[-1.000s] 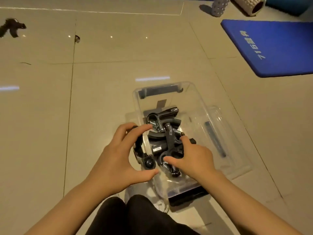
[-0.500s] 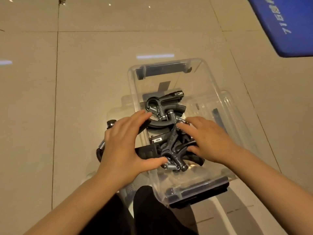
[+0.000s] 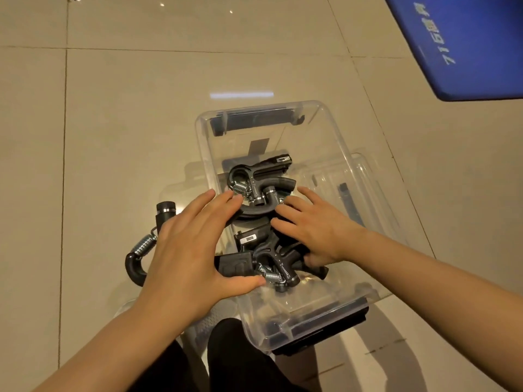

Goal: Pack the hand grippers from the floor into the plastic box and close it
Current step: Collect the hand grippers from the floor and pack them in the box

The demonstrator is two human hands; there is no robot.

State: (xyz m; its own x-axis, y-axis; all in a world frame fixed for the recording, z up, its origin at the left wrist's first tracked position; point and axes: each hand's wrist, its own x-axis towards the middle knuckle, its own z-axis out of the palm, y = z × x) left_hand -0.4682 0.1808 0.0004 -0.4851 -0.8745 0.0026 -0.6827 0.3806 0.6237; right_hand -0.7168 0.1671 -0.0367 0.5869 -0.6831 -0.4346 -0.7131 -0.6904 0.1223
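Now both hands reach into the clear plastic box (image 3: 325, 131) on the tiled floor (image 3: 127, 108).

Spread flat with fingers loosely splayed, the left hand (image 3: 189, 250) lies over the box's near-left rim, thumb stretched toward a spring inside; it closes on nothing. The right hand (image 3: 314, 230) comes in from the right, palm down, fingers bent onto the pile of black hand grippers (image 3: 263, 190) in the box; whether it actually pinches one is hidden under the palm. One more hand gripper (image 3: 141, 247) lies on the floor just outside the left wall, half covered by the left hand, only its coil, curved handle and knurled end showing. The clear lid (image 3: 365, 182) lies behind the box's right side, hard to trace through the plastic. A blue mat (image 3: 467, 46) is cut off at the top right corner.
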